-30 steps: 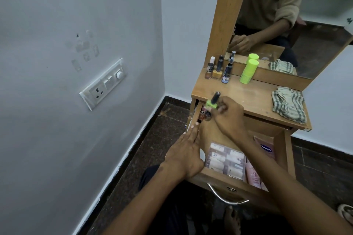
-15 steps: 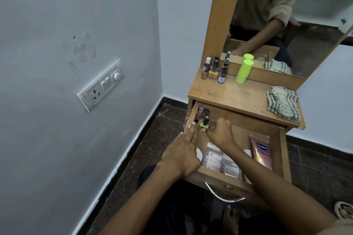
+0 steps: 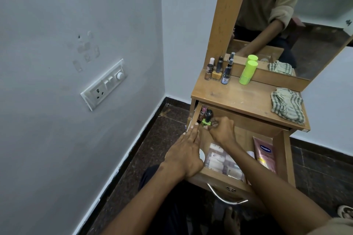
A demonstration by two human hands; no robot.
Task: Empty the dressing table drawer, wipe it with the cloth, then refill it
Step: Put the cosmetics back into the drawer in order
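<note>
The drawer (image 3: 278, 150) of the dressing table stands pulled out toward the person, its metal handle (image 3: 227, 197) on the near front panel. In the drawer's far left corner the right hand (image 3: 222, 131) grips a green nail polish bottle (image 3: 206, 121) with a black cap; its fingers (image 3: 214, 123) are curled and clamped round the bottle's green base. The bottle stands nearly upright, long axis vertical, cap pointing up and leaning slightly toward the far edge. Just beside it, against the drawer's left wall, stand a pink-capped bottle (image 3: 204, 109) and another small dark one, both upright.

The left hand (image 3: 188, 150) lies flat on the drawer's left rim, fingers straight and close together, pointing toward the far left corner, their tips just beside the green bottle; it holds nothing.

Further toward the near edge of the drawer lies a clear pack of small sachets (image 3: 223, 159), partly hidden by the right forearm, and a white round thing (image 3: 202, 155) shows just beside the left hand. Along the drawer's right wall a pink tube (image 3: 265, 152) lies flat, its long axis running near to far.

On the surface (image 3: 242, 99) above, at the far left corner, a cluster of small bottles (image 3: 216, 71) stands upright, and a lime-green cylinder (image 3: 248, 72) leans against the mirror ledge near the middle of the far edge. A folded checked cloth (image 3: 287, 105) lies at the right edge of the surface, well apart from both hands. The mirror (image 3: 298, 15) behind shows the person's sleeve and arm.
</note>
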